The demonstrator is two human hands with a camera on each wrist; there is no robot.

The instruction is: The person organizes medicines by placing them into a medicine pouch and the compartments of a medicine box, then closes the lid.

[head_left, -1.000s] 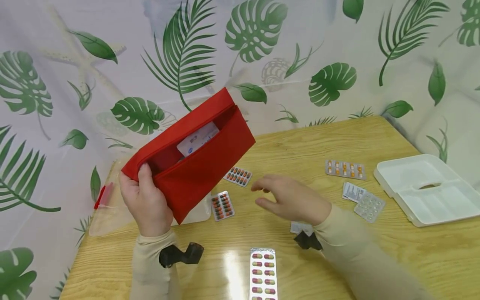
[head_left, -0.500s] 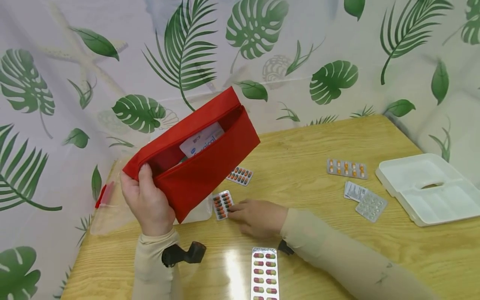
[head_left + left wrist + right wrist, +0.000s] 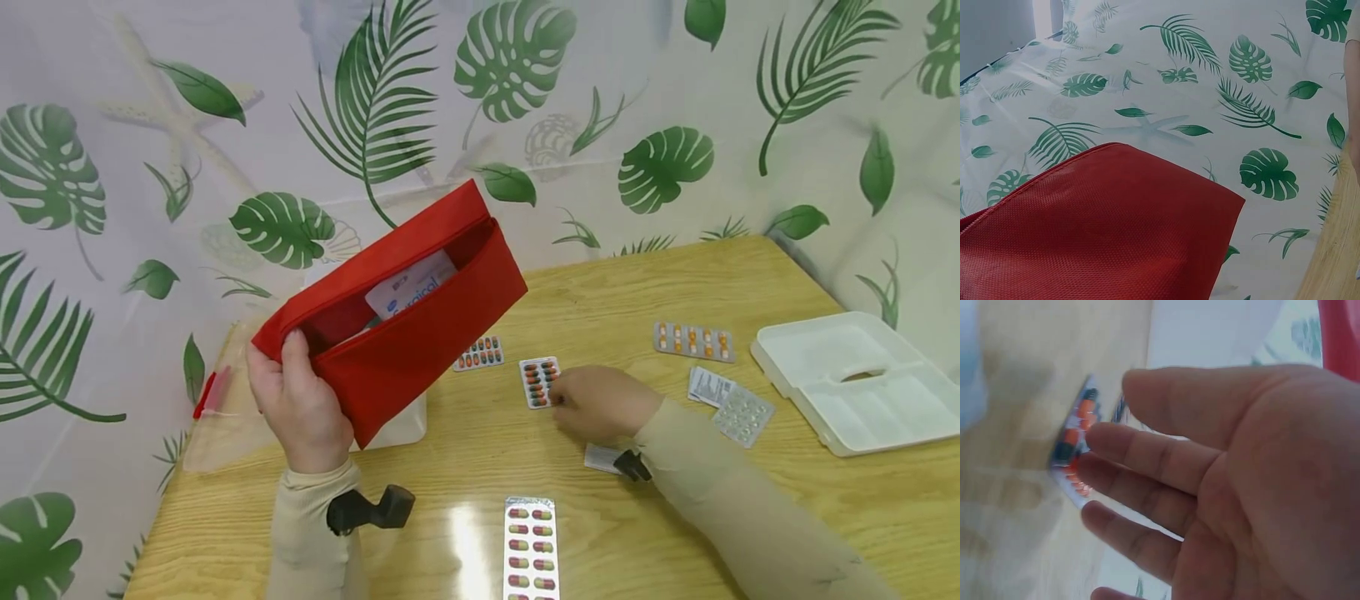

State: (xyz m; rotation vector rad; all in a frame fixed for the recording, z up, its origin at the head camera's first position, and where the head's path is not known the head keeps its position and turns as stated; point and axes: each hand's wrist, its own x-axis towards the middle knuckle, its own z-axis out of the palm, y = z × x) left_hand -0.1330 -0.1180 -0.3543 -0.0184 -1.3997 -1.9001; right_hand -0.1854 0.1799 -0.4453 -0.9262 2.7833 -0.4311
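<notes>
Legibly, packet [image 3: 408, 286]: "Surgical" | left hand [image 3: 306, 404] grips pouch [image 3: 431, 333] | right hand [image 3: 606, 403], fingers straight, touches blister [image 3: 536, 383]

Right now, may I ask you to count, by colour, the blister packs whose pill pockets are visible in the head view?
Orange-and-dark packs: 2
Red-and-yellow pack: 1
Orange-and-white pack: 1
Pale pack: 1
Total: 5
</notes>
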